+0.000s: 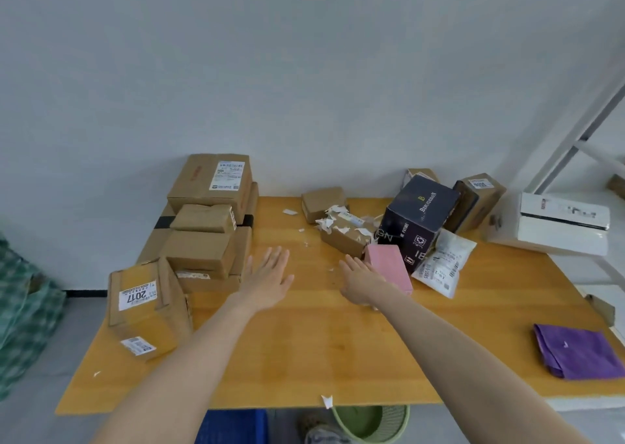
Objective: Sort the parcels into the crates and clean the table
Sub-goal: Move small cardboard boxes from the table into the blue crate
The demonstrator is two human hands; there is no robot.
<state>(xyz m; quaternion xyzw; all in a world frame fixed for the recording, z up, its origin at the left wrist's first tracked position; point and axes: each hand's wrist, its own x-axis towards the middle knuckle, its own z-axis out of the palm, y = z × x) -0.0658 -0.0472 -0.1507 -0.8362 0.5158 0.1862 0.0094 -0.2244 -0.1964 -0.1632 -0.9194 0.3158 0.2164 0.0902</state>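
Both my arms reach over the wooden table (304,352). My left hand (269,279) is flat with straight fingers, just right of a stack of cardboard parcels (203,227), holding nothing. My right hand (362,283) lies with straight fingers beside a pink box (390,266), at or near its left side. Behind the pink box lie a torn cardboard parcel (348,237), a dark printed box (417,217) and a white plastic mailer (443,262). A parcel labelled 2017 (145,308) sits at the table's left edge. Paper scraps (299,230) dot the table's middle.
A purple cloth (578,350) lies at the right front of the table. A white label printer (558,223) stands at the right on a white shelf. Under the table's front edge are a blue crate (233,426) and a green basket (372,421). A paper scrap (327,401) hangs at the front edge.
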